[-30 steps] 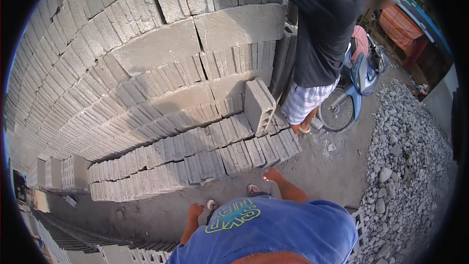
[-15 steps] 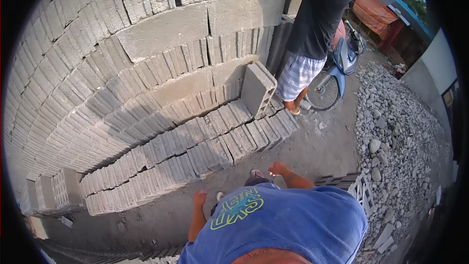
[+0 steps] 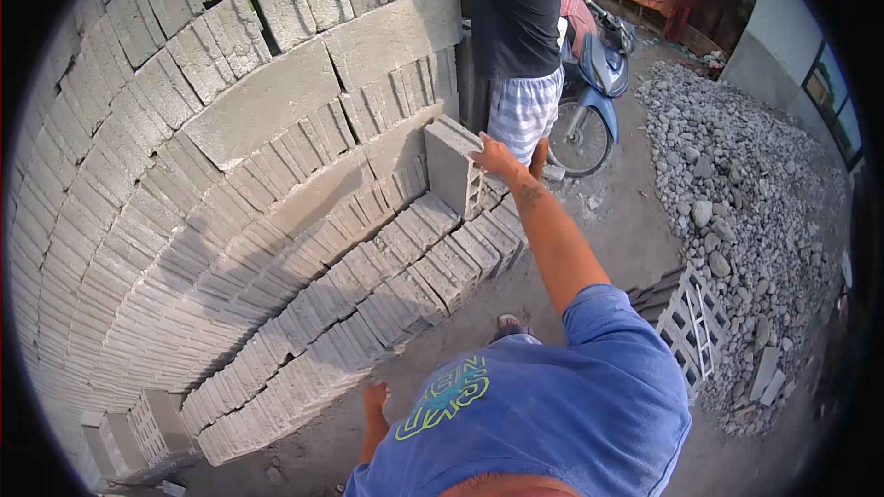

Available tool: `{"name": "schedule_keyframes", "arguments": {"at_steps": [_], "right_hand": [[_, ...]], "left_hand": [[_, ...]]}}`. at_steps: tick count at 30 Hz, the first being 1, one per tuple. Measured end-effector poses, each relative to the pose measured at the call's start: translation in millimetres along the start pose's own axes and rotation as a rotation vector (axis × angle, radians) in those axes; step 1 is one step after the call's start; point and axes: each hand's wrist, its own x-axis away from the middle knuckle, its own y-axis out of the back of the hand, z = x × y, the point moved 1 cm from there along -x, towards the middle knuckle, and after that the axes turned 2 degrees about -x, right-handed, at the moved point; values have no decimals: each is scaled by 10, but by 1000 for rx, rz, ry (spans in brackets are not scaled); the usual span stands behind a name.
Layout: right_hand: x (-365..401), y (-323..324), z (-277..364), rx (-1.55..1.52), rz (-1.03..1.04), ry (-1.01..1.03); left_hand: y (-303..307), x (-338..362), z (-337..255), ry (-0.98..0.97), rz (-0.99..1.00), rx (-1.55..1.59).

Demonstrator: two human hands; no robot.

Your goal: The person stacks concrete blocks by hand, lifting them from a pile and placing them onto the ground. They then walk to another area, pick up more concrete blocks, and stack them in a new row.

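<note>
A grey hollow concrete block point(image 3: 449, 168) stands upright on a low row of stacked blocks point(image 3: 405, 267). My right hand point(image 3: 498, 158) reaches out to its upper outer edge, fingers and thumb against the corner. The arm is stretched forward, past the end of the row. Down by my left side, my left hand point(image 3: 376, 396) hangs near the low row, loosely curled, with no object visible in it.
A tall wall of stacked concrete blocks point(image 3: 267, 115) rises on the left. Another person point(image 3: 520, 46) stands beyond the upright block, close to a parked blue motorcycle point(image 3: 594, 97). A gravel pile point(image 3: 727, 221) and a white crate-like lattice point(image 3: 691, 327) lie on the right.
My right hand has moved from near my waist forward to the upright block. The view has shifted, while my left hand stays low at my side.
</note>
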Motion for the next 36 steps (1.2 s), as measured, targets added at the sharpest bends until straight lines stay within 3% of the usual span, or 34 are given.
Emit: {"name": "schedule_keyframes", "arguments": {"at_steps": [1,3,5,8,9,11,12,14,17,20,22,24,27,30,32,36], "right_hand": [[-185,97,111,19,-99,63],[-377,382,460,-48,-107,25],[-663,545,581,-110,-112,43],[-789,858,747,-126,-148,10],[-878,891,677,-138,-140,11],[-1096,965,541,-113,-146,84],[-1125,985,469,-123,-138,83],[-1077,959,281,-229,-13,164],[-1061,671,-211,-268,126,137],[-853,50,-997,-244,322,82],[-373,-272,-1555,-220,427,92],[106,-788,-2315,-111,567,-123],[1191,-842,-2856,5,737,-456],[2011,-1004,-3325,75,890,-584],[2420,-988,-3477,-17,874,-666],[2749,-959,-3586,-151,841,-736]], "left_hand": [[18,-70,-161,-92,-20,17],[-62,-295,-242,-185,-48,22],[-149,-372,-316,-522,-110,-314],[-394,-40,-627,-660,-99,-426],[-517,77,-682,-649,-105,-433],[-714,241,-806,-351,17,-296],[-794,249,-830,-340,12,-301],[-1071,227,-602,-765,-225,-856],[-1198,559,-896,-717,-106,-763],[-1355,691,-1048,-655,-174,-722],[-1465,622,-1037,-609,-148,-757],[-1542,724,-1157,-561,-127,-789],[-1520,1086,-1811,-419,-112,-604],[-1517,1043,-1946,-334,-74,-565],[-1513,700,-1765,-546,-11,-632],[-1417,460,-1956,-696,16,-829]]}}
